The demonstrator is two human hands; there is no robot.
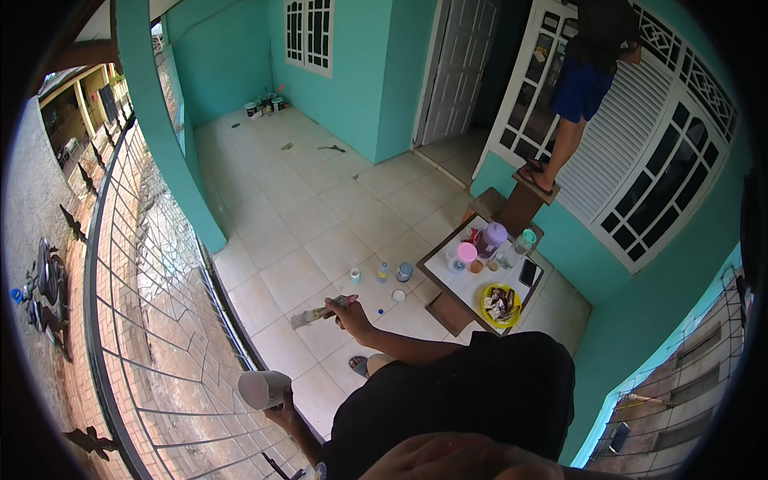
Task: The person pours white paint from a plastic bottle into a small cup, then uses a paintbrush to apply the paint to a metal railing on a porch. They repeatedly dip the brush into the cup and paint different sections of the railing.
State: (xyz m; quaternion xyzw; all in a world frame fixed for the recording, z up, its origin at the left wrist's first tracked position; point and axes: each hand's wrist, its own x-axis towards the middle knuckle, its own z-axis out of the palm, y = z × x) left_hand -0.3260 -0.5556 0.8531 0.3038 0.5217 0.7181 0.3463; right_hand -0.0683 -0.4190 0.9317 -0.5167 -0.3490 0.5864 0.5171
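A pale grey, cup-like container [273, 387] is gripped from its lower right side by my left hand [282, 411], close to the metal fence. Its flat round end faces left; I cannot tell whether that is paint inside or the base. Between the fingers of my right hand [354, 321] is a flat paintbrush [309, 316], its worn bristles pointing left above the tiled floor [288, 354]. On the floor beyond that hand stand a small tub with a stick in it [355, 276], a small bottle [383, 273] and a blue-grey can [404, 272].
A low table [441, 258] to the right carries lidded jugs, glasses, a phone [528, 273] and a yellow plate of food [485, 300]. Another person [579, 90] stands on a stacked wooden stool [519, 204] by the window. A spiked fence [96, 300] runs along the left.
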